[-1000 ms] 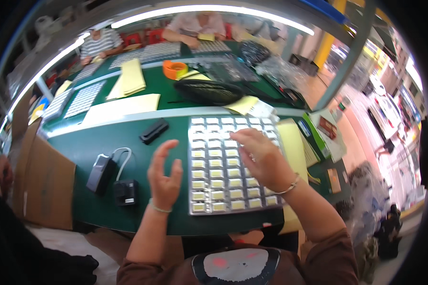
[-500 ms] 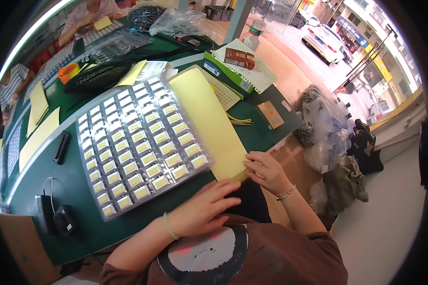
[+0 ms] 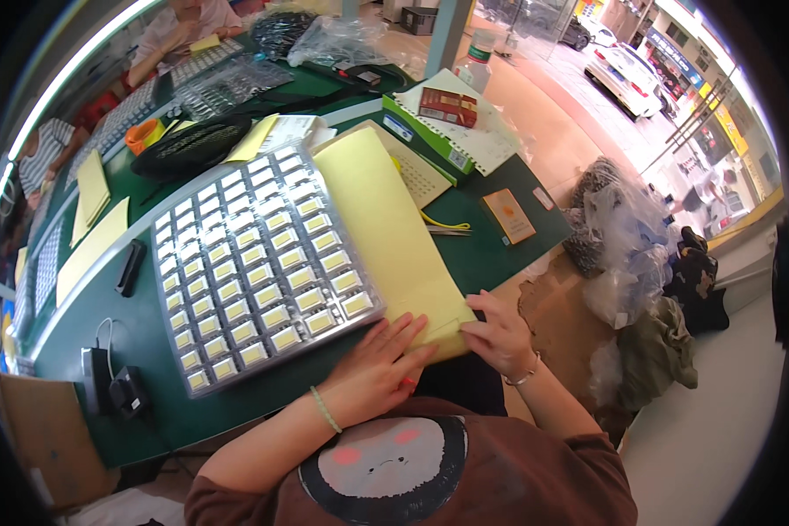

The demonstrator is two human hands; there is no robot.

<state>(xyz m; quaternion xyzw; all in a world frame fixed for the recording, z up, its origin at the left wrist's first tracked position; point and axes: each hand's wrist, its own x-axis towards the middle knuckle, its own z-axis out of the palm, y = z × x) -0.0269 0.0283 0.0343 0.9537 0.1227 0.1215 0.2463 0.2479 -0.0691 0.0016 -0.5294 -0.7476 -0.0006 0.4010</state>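
A long yellow paper sheet lies along the right side of a clear plastic tray. In the tray sit rows of small silver rectangular pieces with pale yellow faces. My left hand rests by the sheet's near end, fingers stretched out and their tips on the paper. At the sheet's near right corner, my right hand pinches the edge between thumb and fingers. The near end looks slightly raised or folded there, and I cannot make out how many layers are held.
A green box, a small red box and an orange box lie to the right. Black adapters and a black bar are at the left. Further off are a black mesh bag, more yellow sheets and another person.
My left hand has come down onto the sheet's near end. My right hand still pinches the corner, and the near end now shows more between the hands. The whole view has shifted slightly.
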